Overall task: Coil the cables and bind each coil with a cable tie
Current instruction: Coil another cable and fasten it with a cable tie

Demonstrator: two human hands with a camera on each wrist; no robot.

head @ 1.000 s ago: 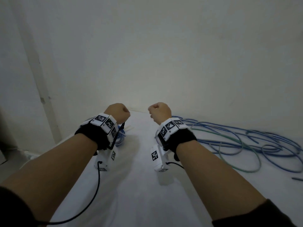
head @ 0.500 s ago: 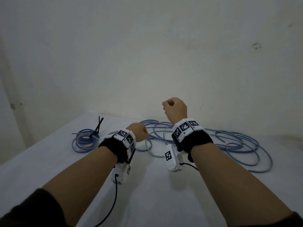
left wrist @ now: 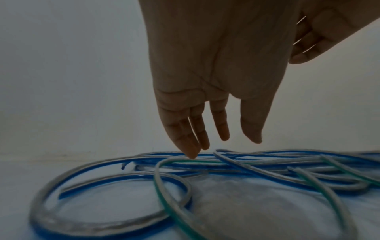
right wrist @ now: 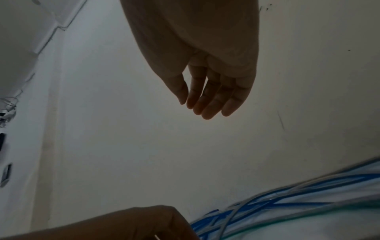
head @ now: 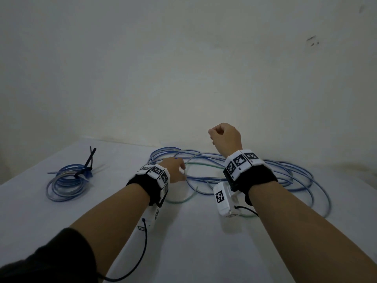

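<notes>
Far left on the table (head: 36,217) sits your finished coil (head: 66,185), blue and pale loops lying flat, a black cable tie (head: 88,162) cinched round it with its tail sticking up. Half a second ago it sat at about the same spot in the head view, and it hasn't shifted on the table.

Next, your left hand (head: 173,170). It has dropped forward from where it hovered as a fist and is now down at the near left edge of the loose cables (head: 285,178). In the left wrist view the fingers (left wrist: 193,139) hang straight and relaxed, gripping nothing, one tip right at a pale green-striped strand (left wrist: 164,191); whether it actually touches is hard to tell through the blur.

Right again, the tangle of blue, pale and green cable sprawls along the wall (head: 183,68), as before. Much of it hides behind your wristbands and forearms.

Your right hand (head: 225,139) is raised above the tangle, about where it was. From the head camera it reads as a fist, but the right wrist view shows the fingers (right wrist: 207,99) hanging loose and close together, holding nothing. Both wrist views are dim, and the cable ends blur out.
</notes>
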